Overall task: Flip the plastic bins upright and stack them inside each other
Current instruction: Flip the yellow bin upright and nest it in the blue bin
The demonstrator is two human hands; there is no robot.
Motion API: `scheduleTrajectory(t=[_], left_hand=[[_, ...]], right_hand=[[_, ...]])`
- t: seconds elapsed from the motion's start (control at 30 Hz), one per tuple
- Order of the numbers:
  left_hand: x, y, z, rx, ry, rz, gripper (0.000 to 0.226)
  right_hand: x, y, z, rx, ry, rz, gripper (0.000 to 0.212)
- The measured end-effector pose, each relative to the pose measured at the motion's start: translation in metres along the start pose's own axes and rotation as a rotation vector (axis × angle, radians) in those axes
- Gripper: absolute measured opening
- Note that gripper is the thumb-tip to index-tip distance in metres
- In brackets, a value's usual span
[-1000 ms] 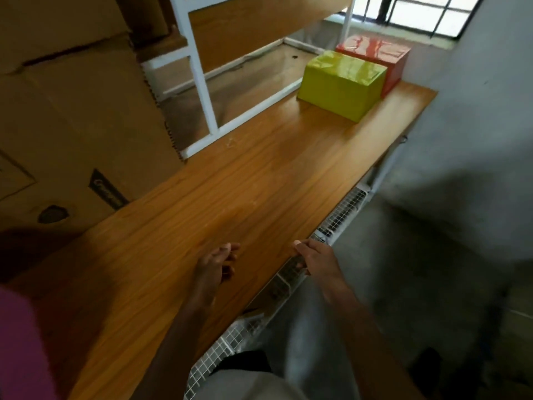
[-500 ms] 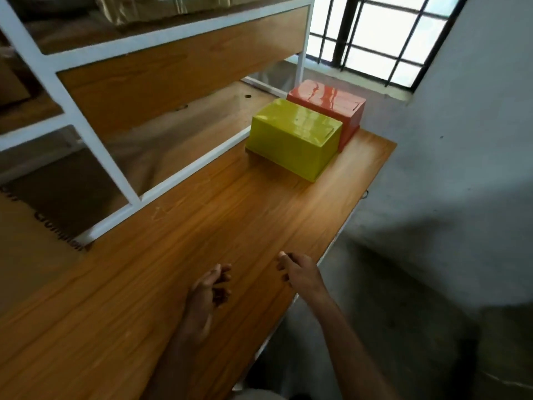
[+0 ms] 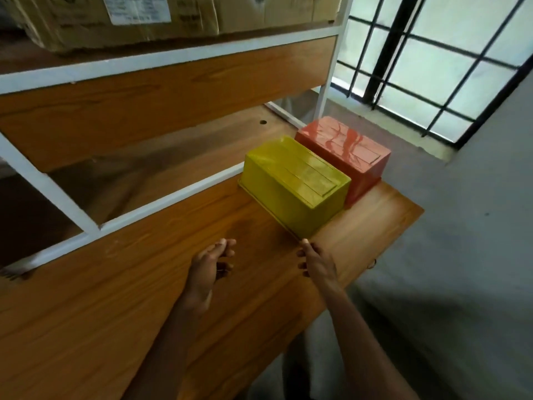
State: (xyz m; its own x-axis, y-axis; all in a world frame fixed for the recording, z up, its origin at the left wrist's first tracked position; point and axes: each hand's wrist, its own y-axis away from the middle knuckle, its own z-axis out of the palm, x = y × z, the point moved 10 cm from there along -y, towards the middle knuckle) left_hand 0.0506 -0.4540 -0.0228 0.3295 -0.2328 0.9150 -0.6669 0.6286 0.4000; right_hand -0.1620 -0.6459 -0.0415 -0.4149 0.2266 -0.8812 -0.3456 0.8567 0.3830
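- The wooden tabletop (image 3: 144, 313) runs from the near left to a far right corner, where its right edge drops off to grey floor; a broad bare stretch lies on the near side of the bins.
- The yellow-green bin (image 3: 291, 186) sits upside down, its ribbed base facing up and its rim flat on the wood.
- The orange bin (image 3: 343, 154) sits upside down just behind it, the two side by side and touching or nearly so, near the far corner.
- A white shelf frame (image 3: 173, 197) borders the table's left side; cardboard boxes (image 3: 121, 18) rest on the shelf above.
- The left hand (image 3: 207, 269) hovers with loosely curled fingers, holding nothing.
- The right hand (image 3: 317, 262) is empty, fingers extended, fingertips at the yellow-green bin's near corner.
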Motion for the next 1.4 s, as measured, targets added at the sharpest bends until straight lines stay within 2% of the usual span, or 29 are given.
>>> scheduleTrajectory(t=[0.17, 0.4, 0.5, 0.6, 0.8, 0.87, 1.03, 1.17, 1.27, 1.33, 1.4], left_hand=[[0.025, -0.019, 0.049, 0.11, 0.074, 0.012, 0.03], [0.046, -0.053, 0.131, 0.083, -0.027, 0.061, 0.025], [0.05, -0.075, 0.158, 0.083, -0.105, 0.084, 0.04], [0.052, -0.094, 0.18, 0.07, -0.184, 0.094, 0.055], [0.04, -0.106, 0.199, 0.041, -0.251, 0.053, 0.08], [0.036, -0.105, 0.202, 0.03, -0.257, 0.031, 0.086], [0.031, -0.1, 0.185, 0.084, -0.264, 0.031, 0.085], [0.025, -0.087, 0.16, 0.106, -0.235, 0.05, 0.077], [0.016, -0.077, 0.146, 0.102, -0.208, 0.05, 0.071], [0.012, -0.073, 0.139, 0.104, -0.18, 0.038, 0.068], [0.01, -0.07, 0.133, 0.093, -0.139, 0.019, 0.064]], right_hand=[[-0.004, -0.077, -0.062, 0.007, -0.036, 0.004, 0.035], [-0.046, -0.153, -0.114, 0.056, -0.095, -0.064, 0.046], [-0.059, -0.176, -0.122, 0.078, -0.056, -0.092, 0.051], [-0.063, -0.192, -0.122, 0.068, 0.019, -0.107, 0.074], [-0.063, -0.205, -0.116, -0.014, 0.113, -0.127, 0.096], [-0.061, -0.207, -0.115, -0.017, 0.128, -0.13, 0.092], [-0.067, -0.182, -0.115, 0.042, 0.095, -0.203, 0.05], [-0.069, -0.157, -0.109, 0.077, 0.068, -0.243, 0.044], [-0.075, -0.143, -0.104, 0.119, 0.079, -0.299, 0.032], [-0.081, -0.134, -0.096, 0.112, 0.123, -0.342, 0.034], [-0.088, -0.129, -0.088, 0.094, 0.201, -0.39, 0.052]])
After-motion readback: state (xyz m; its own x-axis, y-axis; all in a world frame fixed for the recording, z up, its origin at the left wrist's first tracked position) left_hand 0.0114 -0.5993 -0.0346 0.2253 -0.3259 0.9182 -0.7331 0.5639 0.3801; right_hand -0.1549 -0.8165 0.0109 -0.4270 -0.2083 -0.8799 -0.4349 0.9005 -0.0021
